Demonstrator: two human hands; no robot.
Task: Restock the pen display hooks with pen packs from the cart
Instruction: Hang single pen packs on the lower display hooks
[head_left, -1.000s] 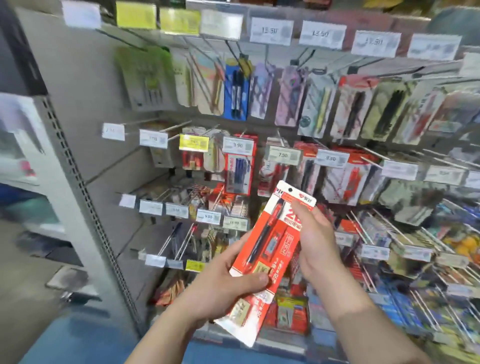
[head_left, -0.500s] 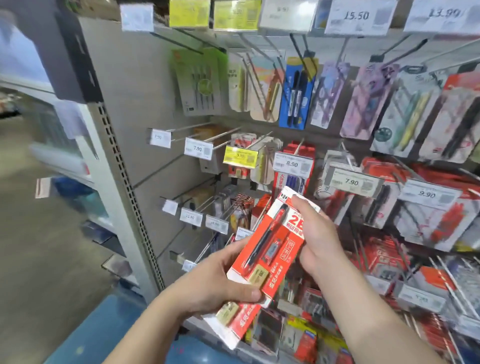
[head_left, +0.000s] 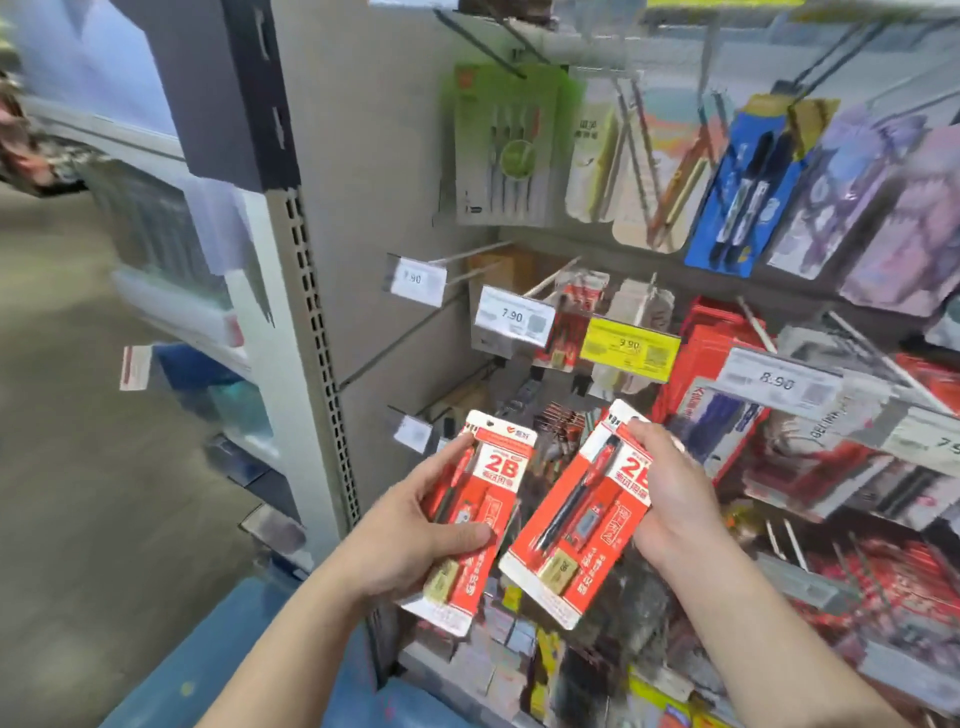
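I hold two red and white 2B pen packs in front of the display. My left hand (head_left: 415, 535) grips the left pack (head_left: 480, 499) from its left edge, thumb across the front. My right hand (head_left: 670, 499) grips the right pack (head_left: 582, 519) along its right edge. The packs are apart, both tilted to the right. Behind them the display hooks (head_left: 467, 254) stick out of the grey back panel, some bare, with price tags (head_left: 511, 317) at their tips. The cart is out of view.
Many hanging pen packs fill the display to the right: green (head_left: 509, 150), blue (head_left: 748, 187), purple and red (head_left: 711, 343). A perforated upright post (head_left: 317, 364) marks the display's left end. Left of it lies the aisle floor (head_left: 78, 493) with further shelving. Blue surface (head_left: 208, 660) below my arms.
The single stack in my hands has split into two packs, one in each hand. The view has swung left and closer to the left end of the display.
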